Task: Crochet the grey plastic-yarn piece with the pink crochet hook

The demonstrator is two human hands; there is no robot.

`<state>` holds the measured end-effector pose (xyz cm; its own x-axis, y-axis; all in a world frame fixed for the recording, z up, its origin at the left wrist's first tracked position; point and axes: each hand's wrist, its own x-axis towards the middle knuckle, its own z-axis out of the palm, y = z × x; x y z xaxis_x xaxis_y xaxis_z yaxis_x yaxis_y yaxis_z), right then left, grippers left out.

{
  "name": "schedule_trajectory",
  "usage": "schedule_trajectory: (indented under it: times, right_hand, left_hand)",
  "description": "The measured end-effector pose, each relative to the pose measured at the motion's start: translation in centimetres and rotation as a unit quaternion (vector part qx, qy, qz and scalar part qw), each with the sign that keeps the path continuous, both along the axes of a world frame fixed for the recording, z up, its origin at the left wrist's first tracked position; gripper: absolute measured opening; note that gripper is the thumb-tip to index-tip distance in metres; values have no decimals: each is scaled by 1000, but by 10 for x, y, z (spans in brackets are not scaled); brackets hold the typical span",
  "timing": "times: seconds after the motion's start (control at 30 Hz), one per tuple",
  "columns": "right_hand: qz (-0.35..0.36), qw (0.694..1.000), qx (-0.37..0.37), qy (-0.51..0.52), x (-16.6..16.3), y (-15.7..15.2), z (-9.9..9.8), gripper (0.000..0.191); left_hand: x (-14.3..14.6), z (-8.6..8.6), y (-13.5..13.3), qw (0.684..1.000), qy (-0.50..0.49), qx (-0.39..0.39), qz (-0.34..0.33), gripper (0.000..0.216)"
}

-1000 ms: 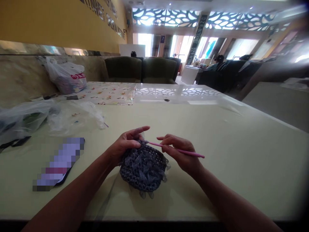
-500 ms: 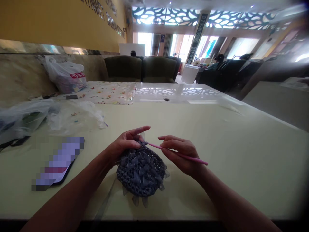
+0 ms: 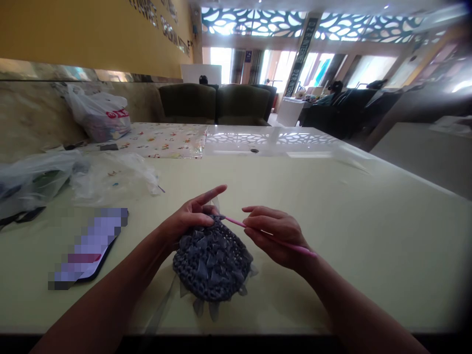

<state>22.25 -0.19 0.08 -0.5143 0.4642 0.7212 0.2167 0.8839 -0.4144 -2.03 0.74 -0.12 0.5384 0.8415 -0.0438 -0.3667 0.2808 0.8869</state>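
A dark grey-blue crocheted piece point(image 3: 214, 263) with sheer ribbon petals hangs from my left hand point(image 3: 195, 214). The thumb pinches its top edge while the index finger points up and out, a sheer ribbon point(image 3: 216, 200) beside it. My right hand point(image 3: 275, 228) is closed around a pink crochet hook point(image 3: 236, 222), and the hook's tip meets the top edge of the crochet near my left thumb. A strip of sheer ribbon point(image 3: 162, 305) trails down from the left side of the piece toward the table's front edge.
A phone point(image 3: 90, 250) with a blurred screen lies to the left on the pale table point(image 3: 368, 246). Behind it are crumpled clear plastic bags point(image 3: 114, 182). A full white carrier bag point(image 3: 103, 118) stands by the wall, beside a patterned sheet point(image 3: 165, 140). Dark chairs point(image 3: 241, 103) stand beyond the table.
The crocheted piece has shifted slightly left and turned a little. My left index finger has risen. The hook's handle end has tipped slightly lower in my right hand.
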Motion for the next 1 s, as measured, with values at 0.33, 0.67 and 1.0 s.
schedule_trajectory:
  times: [0.33, 0.67, 1.0]
  right_hand:
    - [-4, 1000, -24, -1, 0, 1, -2, 15]
    - [1, 1000, -9, -5, 2, 1, -1, 16]
    - [14, 999, -38, 4, -12, 1, -12, 7]
  left_hand:
    - [3, 3, -8, 999, 37, 9, -30, 92]
    - [-2, 2, 2, 1000, 14, -7, 7, 82]
    - [25, -12, -15, 997, 71, 2, -11, 78]
